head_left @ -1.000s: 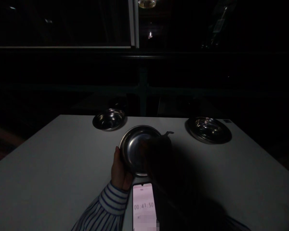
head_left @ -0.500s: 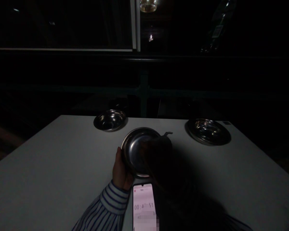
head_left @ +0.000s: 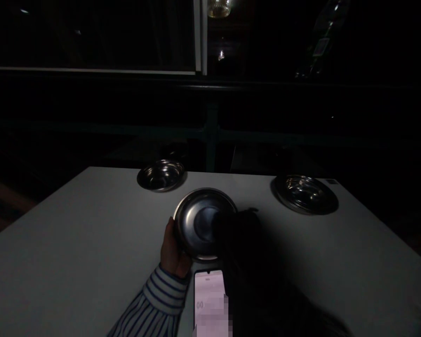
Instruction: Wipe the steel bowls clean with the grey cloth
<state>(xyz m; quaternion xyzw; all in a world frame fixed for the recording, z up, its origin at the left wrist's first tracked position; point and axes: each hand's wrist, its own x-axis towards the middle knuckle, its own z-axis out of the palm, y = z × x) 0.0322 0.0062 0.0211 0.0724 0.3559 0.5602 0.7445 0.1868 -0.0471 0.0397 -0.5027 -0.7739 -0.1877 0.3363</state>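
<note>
A shiny steel bowl (head_left: 188, 219) is tilted up over the middle of the white table, its inside facing me. My left hand (head_left: 173, 250) grips its left rim, thumb on the edge and fingers underneath. Deep shadow covers my right hand (head_left: 236, 236), which reaches across the bowl's right side. A small thin end pokes out beyond that hand, but what it belongs to is too dark to make out. Just below the bowl lies a phone (head_left: 209, 283) with a lit screen showing digits, partly blurred out.
Another steel bowl (head_left: 160, 176) stands at the table's far left edge. At the far right sits what looks like a stack of steel bowls (head_left: 306, 194). Beyond the white table (head_left: 91, 224) are a dark railing (head_left: 210, 87) and a window frame (head_left: 200, 37).
My right hand has shifted slightly right and down across the bowl, uncovering more of its bottom. The bowl turned a little more towards me. My left hand keeps its hold.
</note>
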